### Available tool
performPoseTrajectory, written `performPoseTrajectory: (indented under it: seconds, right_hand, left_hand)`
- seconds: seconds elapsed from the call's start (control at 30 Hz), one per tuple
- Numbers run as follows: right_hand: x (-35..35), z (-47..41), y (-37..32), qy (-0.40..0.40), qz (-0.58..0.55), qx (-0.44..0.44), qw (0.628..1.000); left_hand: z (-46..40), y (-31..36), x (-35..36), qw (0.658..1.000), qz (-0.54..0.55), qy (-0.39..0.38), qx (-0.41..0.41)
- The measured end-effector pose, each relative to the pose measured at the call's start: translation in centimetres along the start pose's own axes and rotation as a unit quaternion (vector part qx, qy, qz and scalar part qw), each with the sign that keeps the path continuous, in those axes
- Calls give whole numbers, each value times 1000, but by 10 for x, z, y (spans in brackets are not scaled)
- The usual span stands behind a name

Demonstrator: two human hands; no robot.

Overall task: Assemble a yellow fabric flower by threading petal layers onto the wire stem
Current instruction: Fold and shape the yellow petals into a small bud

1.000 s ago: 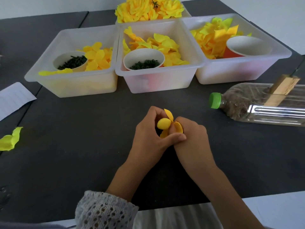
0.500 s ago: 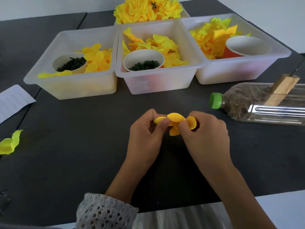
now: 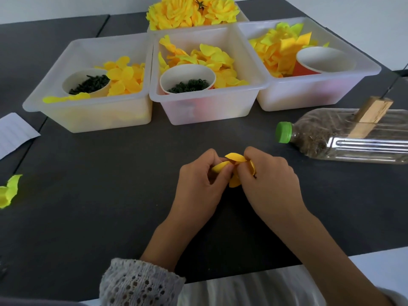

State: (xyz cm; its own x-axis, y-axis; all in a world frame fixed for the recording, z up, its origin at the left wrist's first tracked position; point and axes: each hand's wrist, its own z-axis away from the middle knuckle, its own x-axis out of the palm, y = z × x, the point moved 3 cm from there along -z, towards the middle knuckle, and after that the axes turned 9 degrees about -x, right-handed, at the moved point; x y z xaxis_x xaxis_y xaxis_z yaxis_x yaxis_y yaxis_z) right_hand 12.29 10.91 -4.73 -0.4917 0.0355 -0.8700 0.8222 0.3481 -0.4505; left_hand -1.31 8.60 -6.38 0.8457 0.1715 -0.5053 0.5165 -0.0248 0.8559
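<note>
Petal layer (image 3: 235,159), yellow fabric, held between both hands above the dark table (image 3: 88,195), near its middle and in front of the bins. Wire stem mostly hidden; only a small dark tip shows at the right hand's palm side.

Left to right:
- Loose yellow-green petal piece (image 3: 8,191) at the table's left edge; lined paper sheet (image 3: 13,133) beyond it.
- Left bin (image 3: 92,115), translucent plastic: paper cup (image 3: 86,82) of dark green pieces, small round yellow petals (image 3: 125,78) beside the cup, 1 petal draped over the front rim.
- Left hand (image 3: 198,182): fingers curled, thumb and fingertips pinching the left lobe of the petal layer. Knit lace cuff (image 3: 141,283) on that forearm.
- Middle bin (image 3: 205,109): white cup (image 3: 187,79) of dark green ring-like pieces, larger yellow petals behind it. Behind this bin, another bin heaped with finished yellow flowers (image 3: 192,12).
- Right hand (image 3: 271,182): fingers curled over the right side of the same petal layer, gripping it; lobes stick out above and below the fingers.
- Right bin (image 3: 309,93): pointed yellow and yellow-green petal shapes, 1 orange cup (image 3: 322,60) with white inside, contents not visible.
- Clear plastic bottle (image 3: 344,138) lying on its side, green cap toward the hands, brownish fill inside; wooden block (image 3: 371,117) resting on it.
</note>
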Motion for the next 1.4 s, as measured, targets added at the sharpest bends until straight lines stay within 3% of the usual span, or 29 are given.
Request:
performPoseTrajectory:
  seconds: [0.4,0.7,0.83,0.97,1.17,1.4]
  right_hand:
    - [-1,1,9,3,-242,98,965]
    - [2,3,7,-78,-83,37,993]
    - [1,4,3,-52,-63,16,997]
    - [1,2,-4,-18,-136,56,989]
    - [-10,-2,4,83,-213,110,967]
    - [-12,3,0,172,-204,111,958]
  left_hand:
    - [2,4,-6,998,52,7,-21]
    - [1,18,2,995,-35,-50,-76]
    - [1,28,3,986,-132,-32,-92]
    - [4,39,4,980,-164,1,-109]
    - [12,45,-1,989,-83,91,-81]
    - [20,41,10,975,81,160,-130]
